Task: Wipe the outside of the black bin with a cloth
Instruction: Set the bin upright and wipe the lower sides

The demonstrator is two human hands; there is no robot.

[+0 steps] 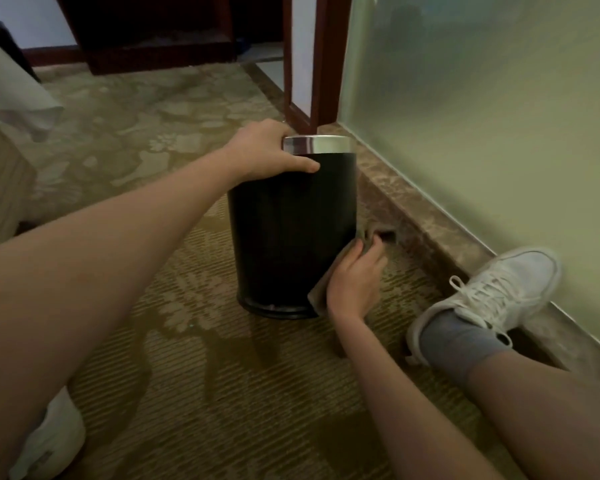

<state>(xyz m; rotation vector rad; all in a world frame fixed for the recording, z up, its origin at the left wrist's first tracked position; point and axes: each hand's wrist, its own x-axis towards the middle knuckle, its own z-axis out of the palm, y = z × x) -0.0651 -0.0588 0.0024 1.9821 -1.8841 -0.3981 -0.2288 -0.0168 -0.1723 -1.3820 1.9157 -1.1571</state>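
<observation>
The black bin (284,237) stands on the carpet (187,375), just beside the stone ledge (430,244) by the wall; it is a tall round can, and its long way runs straight up and down, with the shiny rim (319,143) at the top; the left hand (264,150) is wrapped over that rim, thumb on the front, holding the bin; the right hand (355,278) has its fingers curled on the cloth (316,299) and presses it on the bin's low right side; the bin looks hard and light, I think, and its smooth side may be slippery, so it could tip or slide when rubbed; the rim looks like the best place to hold; the cloth is soft and bends round the side.
</observation>
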